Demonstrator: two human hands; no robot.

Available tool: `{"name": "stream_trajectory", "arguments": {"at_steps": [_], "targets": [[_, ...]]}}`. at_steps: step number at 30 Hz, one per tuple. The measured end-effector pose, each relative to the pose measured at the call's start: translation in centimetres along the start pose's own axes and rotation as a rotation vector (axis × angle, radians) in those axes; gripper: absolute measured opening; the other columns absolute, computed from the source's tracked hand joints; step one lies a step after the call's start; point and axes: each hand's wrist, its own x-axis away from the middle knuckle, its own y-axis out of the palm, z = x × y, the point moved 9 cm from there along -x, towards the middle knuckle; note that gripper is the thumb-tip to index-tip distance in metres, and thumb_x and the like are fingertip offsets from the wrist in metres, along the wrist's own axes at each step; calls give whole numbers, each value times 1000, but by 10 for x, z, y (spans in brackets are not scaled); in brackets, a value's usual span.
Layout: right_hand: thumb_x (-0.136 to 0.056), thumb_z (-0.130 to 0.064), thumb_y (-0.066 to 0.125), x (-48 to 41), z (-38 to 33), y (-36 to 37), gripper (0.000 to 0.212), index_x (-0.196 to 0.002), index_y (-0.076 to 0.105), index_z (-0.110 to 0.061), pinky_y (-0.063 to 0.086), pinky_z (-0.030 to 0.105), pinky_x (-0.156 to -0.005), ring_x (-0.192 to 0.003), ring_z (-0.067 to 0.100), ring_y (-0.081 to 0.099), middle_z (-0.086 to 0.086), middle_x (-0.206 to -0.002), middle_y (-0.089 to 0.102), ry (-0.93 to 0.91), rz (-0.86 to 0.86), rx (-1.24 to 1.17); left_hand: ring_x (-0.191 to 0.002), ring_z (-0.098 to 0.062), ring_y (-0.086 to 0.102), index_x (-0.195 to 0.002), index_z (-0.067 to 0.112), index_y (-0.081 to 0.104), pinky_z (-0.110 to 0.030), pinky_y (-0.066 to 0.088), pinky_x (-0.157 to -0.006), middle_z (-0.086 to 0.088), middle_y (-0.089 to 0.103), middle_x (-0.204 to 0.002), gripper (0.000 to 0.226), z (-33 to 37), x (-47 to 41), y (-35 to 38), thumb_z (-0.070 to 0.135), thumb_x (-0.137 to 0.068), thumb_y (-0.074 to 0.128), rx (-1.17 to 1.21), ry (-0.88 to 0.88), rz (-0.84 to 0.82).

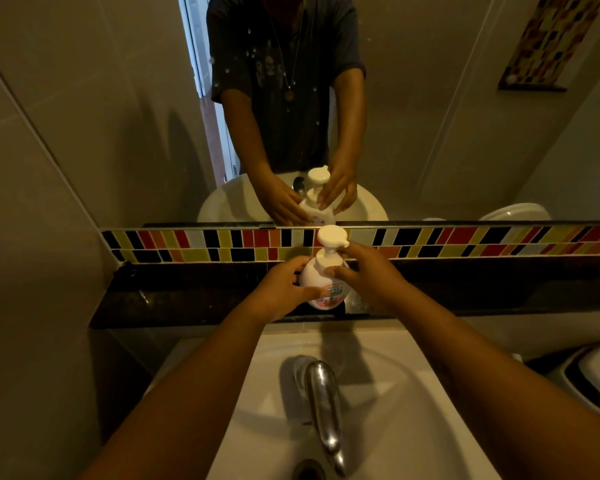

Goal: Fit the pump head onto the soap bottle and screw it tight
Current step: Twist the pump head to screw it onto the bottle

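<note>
A round white soap bottle (314, 276) with a pink label stands upright on the dark stone ledge (194, 299) behind the sink. The white pump head (331, 237) sits on its neck, nozzle pointing right. My left hand (284, 289) wraps the bottle's left side and front. My right hand (368, 271) has thumb and fingers around the pump's collar, just below the nozzle. The mirror (118, 116) above shows the same grip from the other side.
A white sink (413, 393) with a chrome tap (323, 403) lies directly below my forearms. A strip of coloured tiles (465, 242) runs under the mirror. A white toilet rim (596, 375) shows at the right edge. A wall stands close on the left.
</note>
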Motion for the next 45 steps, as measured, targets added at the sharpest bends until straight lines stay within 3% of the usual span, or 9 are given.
{"name": "stream_trajectory", "arguments": {"at_steps": [3,10,14,18,23,26,30,35,45], "targets": [[-84,-21,65,-2,-1,0,51,-133,49,-21,42,35,-93,-125,27,51,8,-137,55,-6,-41,24,-122,-23,60,-135,19,54,-45,53,-99,-4,62,-135,62,-3,0,1,16,-79,81,20,-3,13],[-86,-19,63,0,1,0,50,-134,50,-23,44,47,-101,-126,27,51,5,-138,56,3,-64,-38,-121,-22,60,-134,20,55,-36,54,-95,-2,62,-133,61,-4,-2,1,16,-79,81,24,-4,-7],[-87,-18,62,0,1,0,50,-134,49,-23,45,45,-100,-126,25,52,5,-137,57,13,-77,-71,-120,-20,61,-133,22,54,-37,54,-95,-1,63,-132,60,-5,-4,2,16,-79,81,29,-13,-25],[-86,-19,64,1,3,1,51,-134,47,-25,46,45,-101,-125,23,53,3,-135,58,21,-61,-121,-120,-21,61,-133,21,55,-43,54,-98,-2,63,-132,60,-6,-6,1,16,-79,81,24,-13,-28],[-86,-19,64,1,4,0,50,-132,47,-23,46,44,-99,-126,25,52,5,-137,56,29,-35,-149,-119,-20,62,-133,22,54,-39,55,-96,-1,63,-132,60,-6,-7,1,17,-79,81,20,-9,-27],[-85,-18,65,2,4,0,49,-131,49,-22,46,50,-102,-126,27,52,5,-137,56,31,24,-150,-117,-18,62,-133,23,54,-33,56,-91,0,63,-131,60,-6,-6,1,17,-80,81,32,-8,-31],[-84,-18,66,6,5,0,48,-129,50,-23,45,51,-103,-126,26,52,4,-136,58,28,72,-184,-118,-19,63,-133,23,54,-39,55,-95,0,63,-131,60,-8,-7,1,17,-80,81,28,-11,-32],[-83,-19,68,-1,-5,4,62,-137,40,-23,43,47,-102,-128,26,49,7,-139,53,33,-46,-78,-117,-18,63,-132,24,55,-38,56,-94,1,65,-129,60,-8,-8,1,16,-79,81,27,-4,-42],[-79,-21,72,-1,0,7,60,-133,46,-20,47,48,-100,-124,28,51,8,-136,54,34,42,-65,-115,-17,64,-130,22,56,-36,56,-92,0,65,-128,56,-5,-7,1,15,-80,80,27,12,-46]]}}
